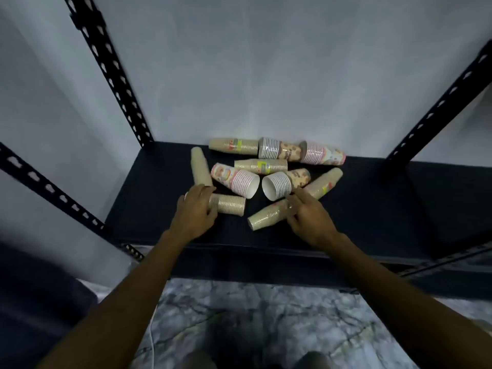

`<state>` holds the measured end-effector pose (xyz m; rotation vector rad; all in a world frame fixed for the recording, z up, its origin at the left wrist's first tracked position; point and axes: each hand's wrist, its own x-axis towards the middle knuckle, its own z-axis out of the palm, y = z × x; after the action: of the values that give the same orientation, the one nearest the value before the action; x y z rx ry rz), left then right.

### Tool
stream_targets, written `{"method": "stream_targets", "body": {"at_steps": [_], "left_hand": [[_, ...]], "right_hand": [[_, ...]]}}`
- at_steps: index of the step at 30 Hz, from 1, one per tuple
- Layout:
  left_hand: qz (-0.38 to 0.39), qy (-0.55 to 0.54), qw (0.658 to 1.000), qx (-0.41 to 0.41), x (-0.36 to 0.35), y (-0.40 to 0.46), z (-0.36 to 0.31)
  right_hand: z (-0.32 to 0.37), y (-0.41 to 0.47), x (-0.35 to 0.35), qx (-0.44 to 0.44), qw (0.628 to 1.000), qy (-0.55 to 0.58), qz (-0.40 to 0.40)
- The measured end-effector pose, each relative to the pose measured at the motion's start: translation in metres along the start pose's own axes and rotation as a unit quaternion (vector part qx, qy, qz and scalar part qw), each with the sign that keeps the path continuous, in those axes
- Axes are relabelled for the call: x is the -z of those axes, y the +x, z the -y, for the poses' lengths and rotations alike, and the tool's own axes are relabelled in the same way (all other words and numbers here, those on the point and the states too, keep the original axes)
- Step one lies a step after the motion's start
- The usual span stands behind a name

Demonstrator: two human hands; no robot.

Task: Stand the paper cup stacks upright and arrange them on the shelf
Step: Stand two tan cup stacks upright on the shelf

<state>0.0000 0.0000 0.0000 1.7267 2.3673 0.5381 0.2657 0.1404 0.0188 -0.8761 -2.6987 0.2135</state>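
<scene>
Several wrapped paper cup stacks lie on their sides in a heap on the dark shelf board (138, 198). My left hand (195, 211) grips the near-left tan stack (230, 205), fingers curled over its end. My right hand (308, 217) holds the near-middle tan stack (266, 217), which lies diagonally. Behind them lie a pink patterned stack (235, 179) and a brown-spotted stack (282, 182) with open mouths facing me. A tan stack (200, 167) lies at the left, another tan stack (323, 182) at the right, and more stacks (277, 151) along the back wall.
Black perforated uprights (106, 70) stand at the shelf's left, with another upright (436, 107) at the right. A pale wall backs the shelf. Bare board stretches left and right of the heap. Marbled floor (253, 315) lies below the front edge.
</scene>
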Motion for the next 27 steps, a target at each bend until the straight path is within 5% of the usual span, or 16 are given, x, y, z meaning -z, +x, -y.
{"method": "stream_targets", "body": {"at_steps": [8, 17, 21, 27], "left_hand": [[-0.159, 0.038, 0.983, -0.080, -0.058, 0.002, 0.039], [-0.197, 0.034, 0.974, -0.111, -0.055, -0.004, 0.063], [-0.174, -0.067, 0.979, -0.082, -0.047, -0.014, 0.052], [-0.251, -0.229, 0.940, -0.038, -0.034, -0.034, 0.027]], "right_hand": [[-0.026, -0.020, -0.074, 0.074, 0.988, -0.032, -0.130], [-0.038, -0.022, -0.090, 0.076, 0.981, -0.059, -0.170], [-0.035, -0.024, -0.088, 0.082, 0.979, -0.057, -0.176], [-0.022, -0.033, -0.084, 0.001, 0.979, -0.018, -0.203]]}}
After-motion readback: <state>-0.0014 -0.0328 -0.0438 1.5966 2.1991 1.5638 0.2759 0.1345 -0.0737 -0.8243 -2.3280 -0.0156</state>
